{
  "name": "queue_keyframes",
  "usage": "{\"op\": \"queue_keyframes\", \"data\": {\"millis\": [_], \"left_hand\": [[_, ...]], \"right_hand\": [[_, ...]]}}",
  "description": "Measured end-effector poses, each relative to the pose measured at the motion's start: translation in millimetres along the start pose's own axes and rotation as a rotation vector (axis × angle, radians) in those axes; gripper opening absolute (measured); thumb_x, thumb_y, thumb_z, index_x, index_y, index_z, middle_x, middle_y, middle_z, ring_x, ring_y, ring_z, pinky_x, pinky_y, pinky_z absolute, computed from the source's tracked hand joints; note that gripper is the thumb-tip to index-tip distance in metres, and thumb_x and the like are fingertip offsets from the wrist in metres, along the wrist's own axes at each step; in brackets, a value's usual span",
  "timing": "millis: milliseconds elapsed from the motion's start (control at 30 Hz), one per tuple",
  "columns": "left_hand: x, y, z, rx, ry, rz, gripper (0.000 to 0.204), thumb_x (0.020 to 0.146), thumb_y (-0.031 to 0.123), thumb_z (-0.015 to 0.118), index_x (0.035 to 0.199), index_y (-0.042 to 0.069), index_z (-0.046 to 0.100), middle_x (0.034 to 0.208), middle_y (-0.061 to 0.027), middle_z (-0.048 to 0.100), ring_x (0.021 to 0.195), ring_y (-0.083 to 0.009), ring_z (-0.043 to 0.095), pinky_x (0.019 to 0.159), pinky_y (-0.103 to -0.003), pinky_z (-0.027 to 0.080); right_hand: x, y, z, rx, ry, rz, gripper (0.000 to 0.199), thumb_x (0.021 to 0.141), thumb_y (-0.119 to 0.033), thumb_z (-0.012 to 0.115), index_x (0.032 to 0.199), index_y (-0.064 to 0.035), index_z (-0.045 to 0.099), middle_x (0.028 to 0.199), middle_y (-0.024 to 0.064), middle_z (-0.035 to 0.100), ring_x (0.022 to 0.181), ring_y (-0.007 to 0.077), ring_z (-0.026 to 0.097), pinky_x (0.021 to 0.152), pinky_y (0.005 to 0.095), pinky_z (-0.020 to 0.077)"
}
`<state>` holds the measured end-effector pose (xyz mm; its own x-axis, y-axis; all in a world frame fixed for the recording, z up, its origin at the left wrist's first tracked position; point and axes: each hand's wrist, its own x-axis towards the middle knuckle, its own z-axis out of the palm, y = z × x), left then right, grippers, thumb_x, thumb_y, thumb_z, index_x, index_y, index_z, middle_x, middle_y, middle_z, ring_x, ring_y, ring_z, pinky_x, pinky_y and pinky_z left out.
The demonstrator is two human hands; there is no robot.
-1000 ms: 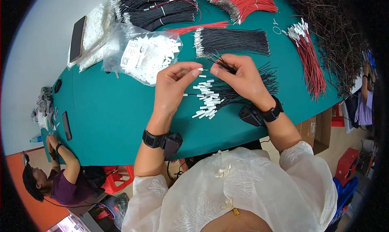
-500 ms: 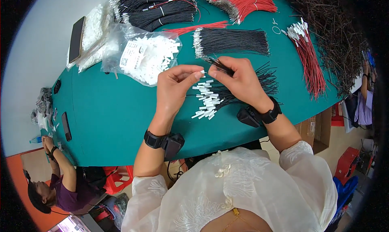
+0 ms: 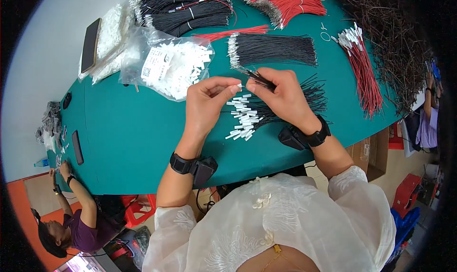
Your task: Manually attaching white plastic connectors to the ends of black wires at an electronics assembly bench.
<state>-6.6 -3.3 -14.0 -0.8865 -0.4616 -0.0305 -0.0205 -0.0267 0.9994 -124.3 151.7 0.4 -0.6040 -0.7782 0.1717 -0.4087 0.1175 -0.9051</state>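
Frame centre: left hand (image 3: 205, 101) pinched white housing (image 3: 239, 86); right hand (image 3: 285, 95) clasped black wires (image 3: 260, 79); loosened grip could have scattered them.

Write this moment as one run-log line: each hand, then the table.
left hand: pinching small white piece | right hand: holding black wires | green table: white-tipped black wires near hands, clear bag of white pieces

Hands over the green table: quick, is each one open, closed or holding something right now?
Left hand: closed, pinching a small white connector.
Right hand: closed, holding a bunch of black wires.
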Motion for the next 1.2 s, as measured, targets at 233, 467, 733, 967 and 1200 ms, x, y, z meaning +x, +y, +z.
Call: {"op": "queue_keyframes", "data": {"millis": [233, 467, 733, 967, 1200], "left_hand": [[-1, -1, 4, -0.013, -0.01, 0.003, 0.013, 0.085, 0.003, 0.071, 0.097, -0.001, 0.072, 0.085, -0.0055, 0.072, 0.076, -0.0063, 0.064, 0.069, -0.02, 0.049], [-3, 0, 9, -0.018, 0.013, -0.002, 0.014, 0.084, 0.004, 0.071, 0.097, -0.001, 0.072, 0.084, -0.0053, 0.072, 0.074, -0.0056, 0.063, 0.066, -0.02, 0.048], [7, -9, -3, 0.276, 0.022, 0.113, 0.01, 0.082, 0.004, 0.071, 0.091, 0.001, 0.071, 0.082, -0.005, 0.068, 0.071, -0.01, 0.062, 0.063, -0.024, 0.048], [6, -14, -7, 0.59, -0.101, 0.254, 0.012, 0.08, 0.005, 0.07, 0.092, 0.003, 0.069, 0.093, -0.0059, 0.067, 0.077, -0.0154, 0.061, 0.065, -0.028, 0.047], [28, -17, -47, 0.871, 0.261, 0.376, 0.012, 0.077, 0.007, 0.07, 0.09, 0.004, 0.07, 0.091, -0.0103, 0.065, 0.079, -0.0275, 0.06, 0.069, -0.037, 0.048]], "right_hand": [[1, 1, -1, 0.009, 0.02, -0.012, 0.021, 0.086, -0.011, 0.069, 0.083, 0.0061, 0.058, 0.064, 0.0051, 0.05, 0.063, 0.0055, 0.04, 0.052, 0.0265, 0.0358], [1, 1, -1, -0.011, 0.001, 0.003, 0.021, 0.086, -0.011, 0.068, 0.083, 0.0063, 0.057, 0.064, 0.0058, 0.05, 0.064, 0.0049, 0.042, 0.052, 0.0268, 0.0358], [8, 4, -8, -0.044, -0.09, 0.014, 0.017, 0.093, -0.012, 0.057, 0.085, 0.004, 0.06, 0.063, 0.0068, 0.052, 0.058, 0.009, 0.048, 0.052, 0.028, 0.0372], [8, 9, -5, -0.083, 0.126, -0.116, 0.02, 0.095, -0.014, 0.055, 0.088, 0.0043, 0.061, 0.063, 0.0092, 0.052, 0.053, 0.013, 0.043, 0.05, 0.0296, 0.0347], [7, 0, -2, -0.115, 0.046, -0.095, 0.02, 0.093, -0.015, 0.058, 0.085, 0.0036, 0.061, 0.061, 0.011, 0.05, 0.052, 0.0132, 0.039, 0.049, 0.0303, 0.0318]]}}
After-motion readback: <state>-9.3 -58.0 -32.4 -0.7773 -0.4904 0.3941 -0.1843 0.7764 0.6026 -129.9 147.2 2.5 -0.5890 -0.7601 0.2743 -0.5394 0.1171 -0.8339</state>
